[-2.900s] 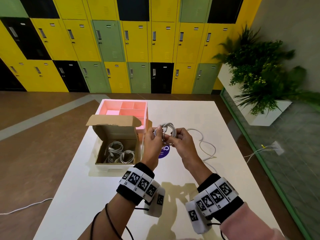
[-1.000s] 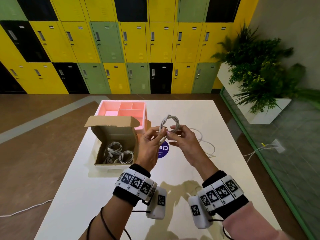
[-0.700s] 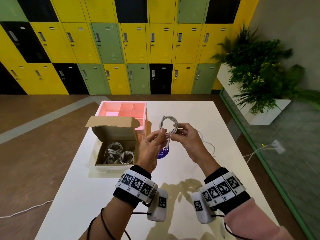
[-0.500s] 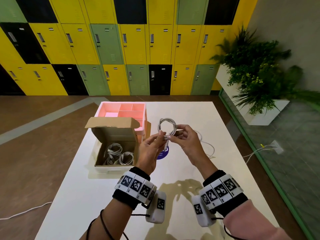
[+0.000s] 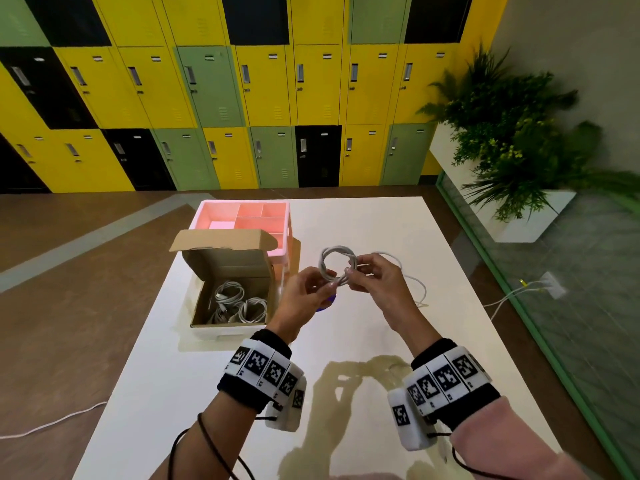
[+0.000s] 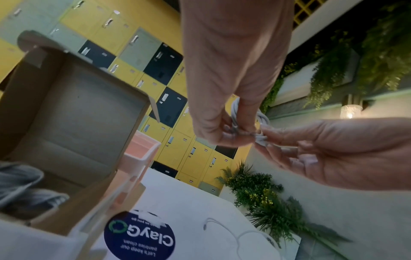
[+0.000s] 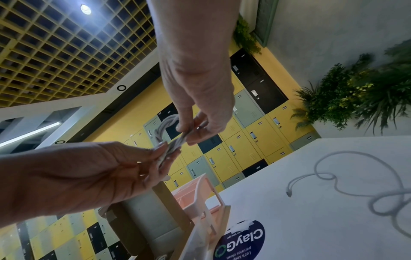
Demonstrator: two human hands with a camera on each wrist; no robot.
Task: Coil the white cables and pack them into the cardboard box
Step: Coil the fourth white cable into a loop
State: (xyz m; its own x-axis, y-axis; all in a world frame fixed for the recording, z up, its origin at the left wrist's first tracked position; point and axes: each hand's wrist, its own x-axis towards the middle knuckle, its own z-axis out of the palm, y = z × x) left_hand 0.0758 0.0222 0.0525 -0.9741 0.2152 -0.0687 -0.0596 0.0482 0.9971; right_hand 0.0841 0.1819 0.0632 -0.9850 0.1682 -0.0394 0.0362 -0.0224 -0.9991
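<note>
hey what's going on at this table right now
A person is winding a white cable into a coil, held up over the white table. The left hand and the right hand both pinch the coil at its lower edge. To the left, an open cardboard box already holds several coiled cables. A pink divided tray stands behind the box. One more loose cable lies uncoiled on the table to the right.

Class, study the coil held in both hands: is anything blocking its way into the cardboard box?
Nothing visible does. The coiled cable is held by left hand and right hand above the table. The cardboard box stands to its left, lid up, top open, other coils filling only part of it.
</note>
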